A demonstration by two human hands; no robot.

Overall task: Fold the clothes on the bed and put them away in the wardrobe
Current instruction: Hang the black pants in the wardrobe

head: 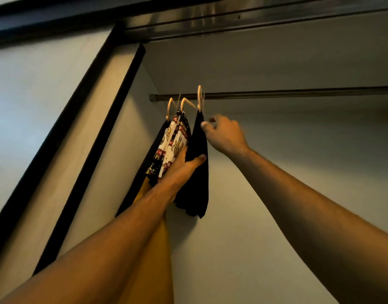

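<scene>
An open wardrobe [276, 172] with pale walls and a dark door frame holds 1 metal rail [298, 93]. From the rail's left end hang 3 pale hangers [199, 97] carrying 3 garments: a dark one, a patterned one [173, 141], and a black garment [199, 167] rightmost. The left hand [184, 165] grips the black garment below the rail, fingers clamped on it; the right hand [223, 134] pinches its top edge just under the rail.
</scene>
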